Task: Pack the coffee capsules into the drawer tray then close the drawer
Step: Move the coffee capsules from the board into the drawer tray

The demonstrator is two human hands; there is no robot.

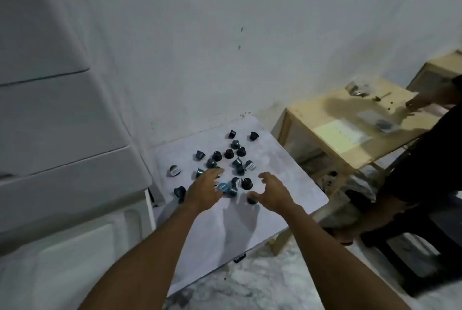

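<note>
Several dark coffee capsules [228, 153] lie scattered on a small white table [287, 184], some upright, some tipped over. One shows a blue lid [222, 187] beside my left hand. My left hand [205, 188] hovers over the near edge of the pile, fingers spread, nothing in its grasp. My right hand [271, 190] is just to the right, fingers curled apart, its thumb close to a black capsule [252, 200]. A white drawer unit [62, 154] stands at the left with its drawers closed; no tray shows.
A wooden table [355, 132] with papers and small items stands to the right of the white table. Another person in dark clothes [425, 164] sits at the far right, one hand reaching over it. A white wall lies behind, a mottled floor below.
</note>
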